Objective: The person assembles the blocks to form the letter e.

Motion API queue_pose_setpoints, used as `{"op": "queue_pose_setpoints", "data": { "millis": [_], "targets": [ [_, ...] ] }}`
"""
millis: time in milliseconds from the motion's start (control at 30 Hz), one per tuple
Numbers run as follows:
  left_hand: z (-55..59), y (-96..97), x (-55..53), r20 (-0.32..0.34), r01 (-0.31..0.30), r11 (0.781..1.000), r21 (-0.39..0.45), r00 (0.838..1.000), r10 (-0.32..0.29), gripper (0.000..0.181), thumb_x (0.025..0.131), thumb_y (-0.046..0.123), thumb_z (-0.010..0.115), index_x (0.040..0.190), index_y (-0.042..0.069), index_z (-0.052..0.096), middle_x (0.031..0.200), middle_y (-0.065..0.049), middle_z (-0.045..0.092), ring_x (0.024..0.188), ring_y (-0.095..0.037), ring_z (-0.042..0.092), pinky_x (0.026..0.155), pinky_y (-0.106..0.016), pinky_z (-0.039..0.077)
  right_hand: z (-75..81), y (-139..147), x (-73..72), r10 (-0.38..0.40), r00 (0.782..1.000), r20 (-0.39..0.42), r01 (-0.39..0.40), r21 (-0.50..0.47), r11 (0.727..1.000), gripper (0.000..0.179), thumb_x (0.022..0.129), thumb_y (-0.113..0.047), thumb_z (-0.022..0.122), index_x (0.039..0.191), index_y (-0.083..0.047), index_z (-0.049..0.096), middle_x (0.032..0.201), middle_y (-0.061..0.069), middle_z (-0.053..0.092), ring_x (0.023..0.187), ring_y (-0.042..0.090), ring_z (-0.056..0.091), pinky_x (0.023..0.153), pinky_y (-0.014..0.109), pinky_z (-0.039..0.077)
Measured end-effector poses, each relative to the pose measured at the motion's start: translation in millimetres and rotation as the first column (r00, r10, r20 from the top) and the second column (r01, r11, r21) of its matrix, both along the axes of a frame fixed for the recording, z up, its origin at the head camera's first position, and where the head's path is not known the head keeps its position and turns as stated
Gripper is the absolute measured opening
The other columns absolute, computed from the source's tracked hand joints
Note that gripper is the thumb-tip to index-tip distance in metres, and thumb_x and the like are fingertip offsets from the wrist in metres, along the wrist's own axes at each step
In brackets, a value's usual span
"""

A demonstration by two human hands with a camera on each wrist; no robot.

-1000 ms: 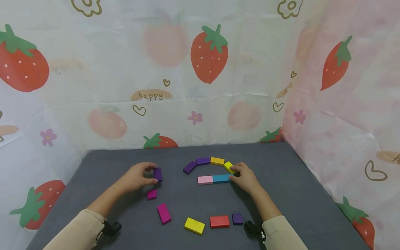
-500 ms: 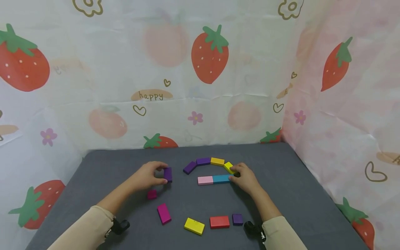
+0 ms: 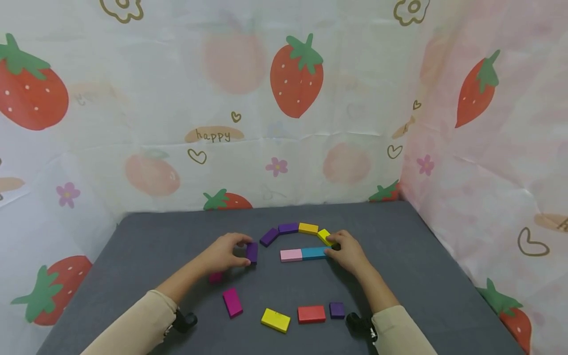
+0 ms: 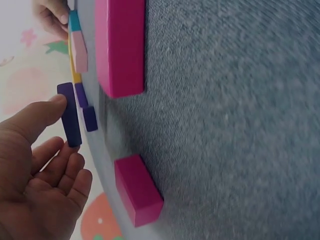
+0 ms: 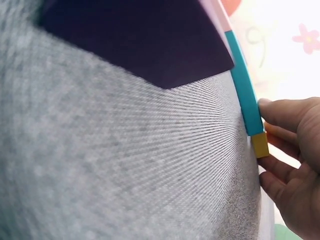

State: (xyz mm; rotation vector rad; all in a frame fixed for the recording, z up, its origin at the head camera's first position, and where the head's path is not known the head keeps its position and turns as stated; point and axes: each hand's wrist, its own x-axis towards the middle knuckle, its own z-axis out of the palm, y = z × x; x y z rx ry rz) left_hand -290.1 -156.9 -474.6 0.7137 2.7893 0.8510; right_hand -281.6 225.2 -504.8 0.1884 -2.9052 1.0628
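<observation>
In the head view my left hand [image 3: 226, 252] pinches a purple block [image 3: 252, 253] between thumb and fingertips, just left of a curved row of blocks. The left wrist view shows this purple block [image 4: 70, 115] standing on edge in the hand, the thumb on its upper end. The curve has two purple blocks [image 3: 288, 228], an orange-yellow block [image 3: 308, 228] and a yellow block [image 3: 324, 236]. My right hand [image 3: 350, 252] holds the yellow block's near end, its thumb at the end of a blue block [image 3: 314, 253]. A pink block [image 3: 291, 255] adjoins the blue one.
Nearer on the grey table [image 3: 417, 276] lie a long magenta block [image 3: 232, 302], a yellow block [image 3: 275, 320], a red block [image 3: 311, 314] and a small purple block [image 3: 337, 310]. My left arm partly hides a small magenta block [image 3: 215, 277]. Patterned cloth [image 3: 284, 148] hangs behind.
My left hand has carried the purple block rightward, from above the small magenta block to close beside the curve's left end. The right hand has stayed in place.
</observation>
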Motion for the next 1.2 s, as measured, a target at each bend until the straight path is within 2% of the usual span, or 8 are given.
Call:
{"op": "queue_pose_setpoints", "data": {
  "millis": [333,667,1200],
  "targets": [
    [-5.0,12.8,-2.4,0.025,-0.012,1.0,0.026,1.0,0.012,0.058,0.086,0.028,0.084,0.139,0.013,0.062,0.134,-0.005,0.064,0.124,-0.026,0.06,0.102,-0.048,0.05,1.2,0,-1.1,0.004,1.0,-0.009,-0.004,0.011,1.0,0.042,0.093,-0.018,0.077,0.131,-0.004,0.068,0.129,0.011,0.059,0.119,0.032,0.058,0.101,0.051,0.048],
    [-18.8,19.4,-7.6,0.052,-0.036,0.998,0.045,0.998,0.033,0.057,0.085,0.026,0.085,0.137,0.013,0.063,0.135,-0.005,0.064,0.128,-0.026,0.059,0.107,-0.047,0.047,0.2,-1,0.1,0.0,1.0,-0.005,0.0,0.013,1.0,0.041,0.093,-0.017,0.076,0.132,-0.004,0.068,0.13,0.01,0.058,0.119,0.032,0.058,0.1,0.051,0.049],
    [-20.7,28.8,-7.6,0.055,-0.055,0.998,0.018,0.997,0.053,0.057,0.085,0.023,0.085,0.136,0.011,0.063,0.133,-0.007,0.065,0.127,-0.026,0.059,0.108,-0.047,0.045,-1.8,-1,-0.7,-0.003,1.0,-0.005,0.003,0.013,1.0,0.042,0.093,-0.019,0.076,0.132,-0.005,0.068,0.13,0.01,0.059,0.12,0.032,0.058,0.102,0.051,0.048]
  ]
}}
